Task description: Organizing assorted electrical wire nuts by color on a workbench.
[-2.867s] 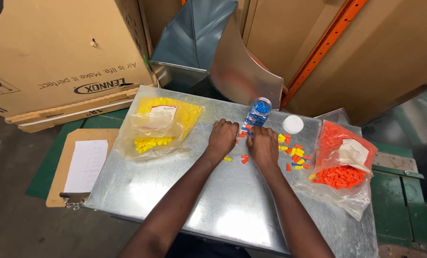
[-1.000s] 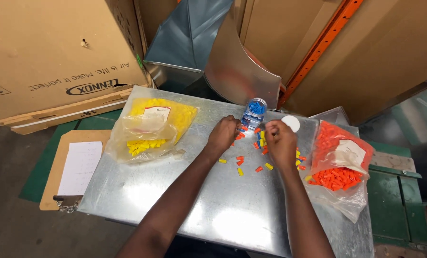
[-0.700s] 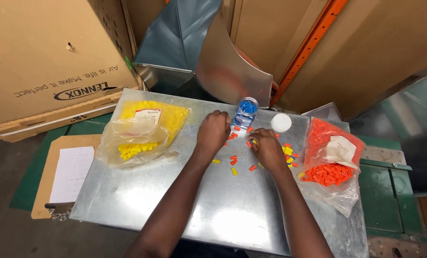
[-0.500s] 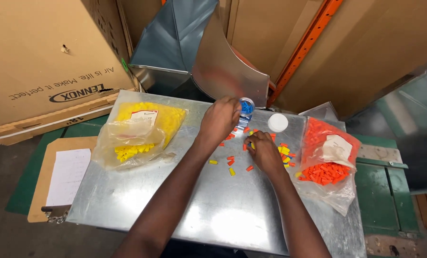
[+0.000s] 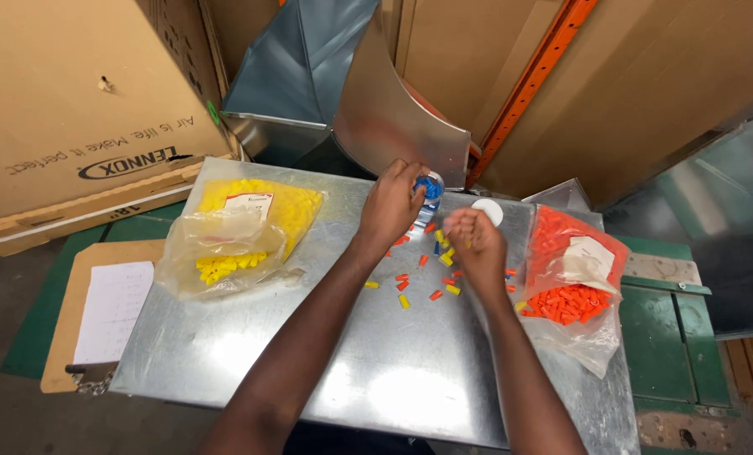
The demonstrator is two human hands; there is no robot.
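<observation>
My left hand (image 5: 391,202) grips a small clear bottle (image 5: 427,192) with blue pieces showing at its mouth, at the far side of a shiny metal table (image 5: 309,371). Just right of it, my right hand (image 5: 475,238) is closed around a few small yellow pieces. Loose orange and yellow wire connectors (image 5: 418,282) lie scattered on the metal between and below my hands. A white bottle cap (image 5: 487,211) rests just behind my right hand.
A clear bag of yellow connectors (image 5: 237,232) lies at the left, a bag of orange connectors (image 5: 572,286) at the right. A clipboard with paper (image 5: 107,316) sits left of the table. Sheet-metal ducting (image 5: 351,93) and a large cardboard box (image 5: 73,93) stand behind.
My left hand moved up from the loose pieces and took hold of the bottle. My right hand gathered pieces and lifted, closed, beside the bottle.
</observation>
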